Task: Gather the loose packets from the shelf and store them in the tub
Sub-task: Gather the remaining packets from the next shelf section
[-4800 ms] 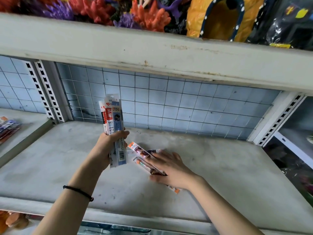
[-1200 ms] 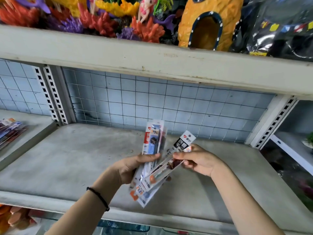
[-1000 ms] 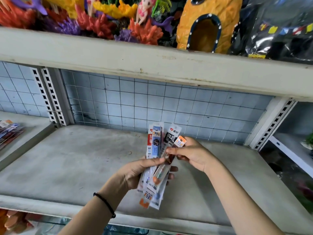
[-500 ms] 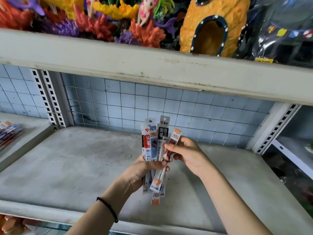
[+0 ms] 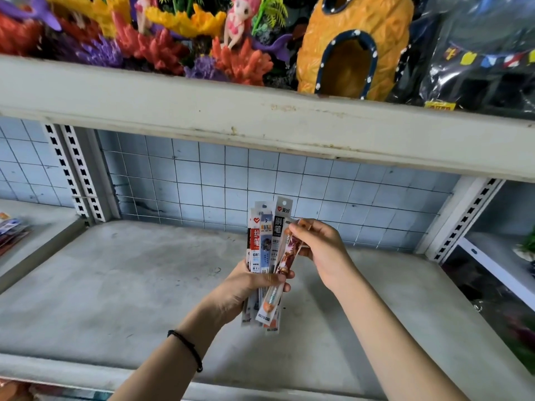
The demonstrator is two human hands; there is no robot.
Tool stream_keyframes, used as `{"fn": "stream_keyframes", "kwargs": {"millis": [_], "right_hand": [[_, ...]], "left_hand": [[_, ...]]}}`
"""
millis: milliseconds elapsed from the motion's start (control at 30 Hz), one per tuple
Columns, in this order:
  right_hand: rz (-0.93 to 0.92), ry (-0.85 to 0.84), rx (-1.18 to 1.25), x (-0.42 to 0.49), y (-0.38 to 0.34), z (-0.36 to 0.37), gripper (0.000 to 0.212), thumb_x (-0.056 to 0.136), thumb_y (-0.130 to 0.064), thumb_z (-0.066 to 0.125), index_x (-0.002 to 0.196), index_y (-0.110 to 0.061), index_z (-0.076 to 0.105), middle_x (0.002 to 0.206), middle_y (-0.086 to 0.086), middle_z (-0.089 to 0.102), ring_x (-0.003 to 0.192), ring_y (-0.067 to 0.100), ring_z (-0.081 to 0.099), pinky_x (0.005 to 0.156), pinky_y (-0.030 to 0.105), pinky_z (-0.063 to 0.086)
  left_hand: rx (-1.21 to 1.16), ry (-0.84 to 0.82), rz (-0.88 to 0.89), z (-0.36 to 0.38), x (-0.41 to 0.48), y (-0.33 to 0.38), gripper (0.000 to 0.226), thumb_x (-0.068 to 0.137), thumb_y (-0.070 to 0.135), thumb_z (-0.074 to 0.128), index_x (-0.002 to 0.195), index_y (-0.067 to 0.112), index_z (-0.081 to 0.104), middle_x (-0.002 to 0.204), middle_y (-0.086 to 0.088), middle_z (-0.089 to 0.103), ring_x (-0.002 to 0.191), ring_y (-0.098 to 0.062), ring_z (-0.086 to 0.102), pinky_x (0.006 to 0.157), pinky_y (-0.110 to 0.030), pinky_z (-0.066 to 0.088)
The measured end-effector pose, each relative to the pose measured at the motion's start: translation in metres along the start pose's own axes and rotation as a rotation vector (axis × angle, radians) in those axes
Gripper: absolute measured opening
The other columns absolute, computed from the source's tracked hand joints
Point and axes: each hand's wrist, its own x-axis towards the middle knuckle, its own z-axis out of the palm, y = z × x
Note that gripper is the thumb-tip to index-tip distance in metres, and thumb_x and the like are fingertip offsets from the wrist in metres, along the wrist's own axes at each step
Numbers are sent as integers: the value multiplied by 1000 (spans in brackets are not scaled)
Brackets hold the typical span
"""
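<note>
The left hand [image 5: 246, 287] is curled round a bunch of long, flat, shiny plastic pen packs [image 5: 262, 241]. It holds them upright above the rough gray shelf [image 5: 115, 285]. The right hand [image 5: 321, 250] pinches the top of the orange pen pack [image 5: 286, 256] on the bunch's right side. A pen shows inside that see-through pack.

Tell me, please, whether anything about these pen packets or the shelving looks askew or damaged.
The narrow orange-tipped plastic pen packet, pinched by the right hand, slants across the upright flat pen packets gripped in the left hand. The cream upper shelf's front edge shows chipped, scuffed paint.
</note>
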Motion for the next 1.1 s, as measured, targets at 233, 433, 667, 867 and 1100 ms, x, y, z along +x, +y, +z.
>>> {"fn": "stream_keyframes", "kwargs": {"millis": [233,433,667,867,1100], "right_hand": [[-18,102,188,4,-8,-6,4,85,-10,65,87,-7,67,76,-1,73,70,13,65,63,27,51],[-37,238,318,5,-9,-18,13,82,-4,67,88,-12,58,70,7,67,55,13,54,47,20,40],[-14,391,584,-2,-4,-45,19,85,3,61,97,-12,59,67,5,66,59,14,57,52,19,50],[67,221,666,-19,18,-33,17,88,9,51,91,-1,64,77,9,70,65,18,69,58,20,55],[179,-15,387,-50,50,-3,9,71,-1,66,72,-7,72,72,13,69,63,20,64,54,21,53]], "left_hand": [[-13,-18,-28,-5,-5,-1,40,68,2,71,107,5,62,100,-20,72,74,-26,69,74,-34,56],[-38,-18,-32,-16,-12,-2,43,68,4,69,110,5,58,102,-19,71,72,-24,68,68,-32,56],[-240,63,12,-35,-19,-6,54,59,8,76,109,1,56,91,-15,70,64,-21,64,63,-33,56],[-277,137,0,-35,-10,-12,39,65,-1,68,101,9,59,89,-4,68,83,-21,68,74,-34,53],[-266,212,49,-16,1,-14,49,67,12,71,114,13,57,79,-2,66,76,-16,66,68,-33,55]]}}
